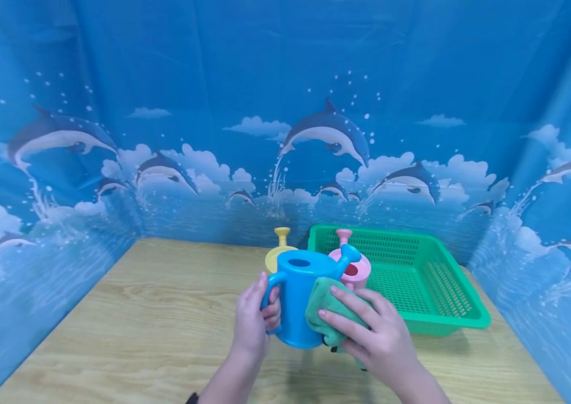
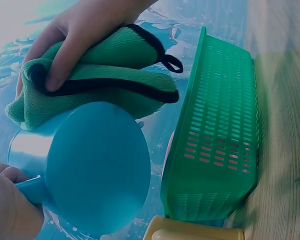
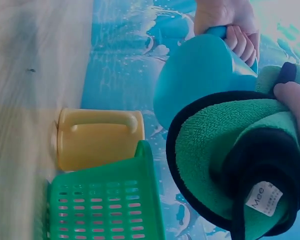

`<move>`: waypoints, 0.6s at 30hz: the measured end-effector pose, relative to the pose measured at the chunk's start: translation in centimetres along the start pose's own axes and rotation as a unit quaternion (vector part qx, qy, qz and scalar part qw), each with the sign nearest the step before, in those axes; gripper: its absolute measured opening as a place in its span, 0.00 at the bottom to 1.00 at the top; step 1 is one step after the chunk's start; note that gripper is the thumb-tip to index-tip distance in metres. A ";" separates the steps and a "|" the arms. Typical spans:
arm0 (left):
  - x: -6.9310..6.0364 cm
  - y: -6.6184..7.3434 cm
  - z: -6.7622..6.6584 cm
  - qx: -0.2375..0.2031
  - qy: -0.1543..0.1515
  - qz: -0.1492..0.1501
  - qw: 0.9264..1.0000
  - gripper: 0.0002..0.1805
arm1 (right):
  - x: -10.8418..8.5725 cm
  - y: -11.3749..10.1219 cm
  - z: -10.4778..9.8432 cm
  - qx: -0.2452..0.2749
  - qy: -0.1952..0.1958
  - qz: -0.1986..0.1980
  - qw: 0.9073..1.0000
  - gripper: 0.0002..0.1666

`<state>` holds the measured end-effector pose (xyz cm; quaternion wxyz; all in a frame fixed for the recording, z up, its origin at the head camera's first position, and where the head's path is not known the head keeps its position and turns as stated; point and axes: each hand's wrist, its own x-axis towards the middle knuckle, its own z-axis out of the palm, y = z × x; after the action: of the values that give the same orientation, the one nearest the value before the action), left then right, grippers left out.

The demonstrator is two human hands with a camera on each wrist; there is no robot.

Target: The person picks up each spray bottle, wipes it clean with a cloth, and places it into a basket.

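In the head view a blue watering can (image 1: pixel 299 303) is held up above the table, its spout to the right. The left hand (image 1: pixel 255 314) has its fingers curled round the can's handle. A folded green cloth (image 1: pixel 327 311) with black edging lies against the can's right side, and the right hand (image 1: pixel 381 336) presses it there, thumb under the cloth. From the left wrist view, the can's round base (image 2: pixel 97 167) faces the camera, with the cloth (image 2: pixel 110 90) bunched under the right hand (image 2: pixel 80 35). The right wrist view shows a white label on the cloth (image 3: pixel 215 135).
A green basket (image 1: pixel 467 320) stands on the right of the wooden table (image 1: pixel 164 314). A pink watering can (image 1: pixel 361 272) is at the basket's left, partly hidden. Behind the blue can stands a yellow watering can (image 1: pixel 272 259). A dolphin-print curtain surrounds the table.
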<state>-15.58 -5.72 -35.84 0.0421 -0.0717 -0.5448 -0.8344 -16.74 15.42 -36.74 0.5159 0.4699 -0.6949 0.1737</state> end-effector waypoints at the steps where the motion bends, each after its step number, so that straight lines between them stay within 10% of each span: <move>1: 0.0 0.0 0.0 -0.007 0.004 0.001 1.000 0.24 | 0.0 -0.1 0.1 0.000 -0.005 -0.003 1.000 0.16; 18: 0.6 0.9 -1.1 -0.033 0.027 0.021 0.999 0.25 | 0.3 -0.8 0.2 0.026 -0.078 -0.120 0.989 0.14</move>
<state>-16.07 -7.11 -35.34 0.0723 -0.0618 -0.5137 -0.8527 -16.15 14.71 -36.75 0.4646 0.5753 -0.6670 0.0914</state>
